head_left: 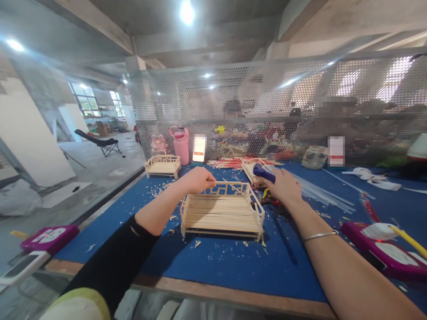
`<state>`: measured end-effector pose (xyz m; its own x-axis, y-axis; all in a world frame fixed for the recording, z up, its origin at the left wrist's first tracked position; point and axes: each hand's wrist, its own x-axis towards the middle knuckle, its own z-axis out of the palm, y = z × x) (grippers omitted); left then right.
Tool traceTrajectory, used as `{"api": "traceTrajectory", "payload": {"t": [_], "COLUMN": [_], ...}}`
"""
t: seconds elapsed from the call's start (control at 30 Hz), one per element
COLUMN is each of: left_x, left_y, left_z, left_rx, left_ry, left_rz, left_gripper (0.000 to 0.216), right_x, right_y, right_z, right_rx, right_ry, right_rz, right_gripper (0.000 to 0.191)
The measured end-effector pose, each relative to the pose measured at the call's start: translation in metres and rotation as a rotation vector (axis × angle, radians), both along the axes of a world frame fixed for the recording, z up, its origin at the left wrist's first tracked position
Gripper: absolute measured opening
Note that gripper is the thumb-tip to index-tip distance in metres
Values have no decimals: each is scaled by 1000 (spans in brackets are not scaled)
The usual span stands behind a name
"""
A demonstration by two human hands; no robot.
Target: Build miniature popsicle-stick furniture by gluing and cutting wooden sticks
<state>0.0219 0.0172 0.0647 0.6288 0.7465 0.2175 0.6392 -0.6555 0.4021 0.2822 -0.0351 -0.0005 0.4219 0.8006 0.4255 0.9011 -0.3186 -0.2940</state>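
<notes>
A small wooden stick bed model (222,211) stands on the blue mat (220,262) in front of me. My left hand (199,179) is closed in a pinch at the top rail of its back left corner. My right hand (283,184) sits beyond the model's right side, wrapped round a blue glue gun (263,172). A silver bangle circles my right wrist.
A second finished bed model (163,166) stands at the back left, a pink bottle (181,144) and a phone (199,149) behind it. Clear glue sticks (325,195) lie right. Purple-white objects (388,253) sit at both edges. A perforated screen (267,106) has people behind.
</notes>
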Motion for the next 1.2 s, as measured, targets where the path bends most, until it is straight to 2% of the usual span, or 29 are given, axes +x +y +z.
{"api": "traceTrajectory", "payload": {"t": [0.07, 0.13, 0.2, 0.27, 0.37, 0.47, 0.57, 0.67, 0.73, 0.83, 1.03, 1.2], "left_x": [0, 1, 2, 2, -2, -15, -35, -51, -56, -55, -49, -49], "left_y": [-1, -2, -4, -5, -3, 4, 13, 18, 18, 15, 11, 9], "left_z": [0, 0, 0, 1, 4, 4, -7, -27, -38, -46, -49, -50], "left_rx": [-2, -11, -5, -7, -32, -18, 53, 35, 1, -6, -93, -89], "left_ry": [-5, -5, 4, 2, -153, -512, -754, -785, -736, -654, -638, -597], "left_rz": [-4, -5, 0, 7, 1, 73, 256, 373, 389, 374, 341, 359], "left_gripper": [13, 13, 13, 12, 15, 23, 26, 24, 22, 24, 26, 27], "right_x": [-3, -6, -7, -8, -6, -2, 0, -5, -11, -19, -16, -12], "right_y": [1, 1, 2, 1, -3, -11, -23, -39, -49, -59, -61, -61], "right_z": [1, 2, 3, 5, 12, 24, 37, 46, 50, 55, 57, 58], "right_rx": [48, 3, -44, -7, 209, 441, 434, 292, 199, 117, 44, 56], "right_ry": [-88, -110, -81, -14, 173, 537, 859, 978, 936, 796, 560, 492], "right_rz": [18, 67, 89, 80, 22, -2, 151, 425, 569, 651, 545, 553], "right_gripper": [50, 42, 34, 34, 39, 40, 31, 31, 39, 42, 51, 51]}}
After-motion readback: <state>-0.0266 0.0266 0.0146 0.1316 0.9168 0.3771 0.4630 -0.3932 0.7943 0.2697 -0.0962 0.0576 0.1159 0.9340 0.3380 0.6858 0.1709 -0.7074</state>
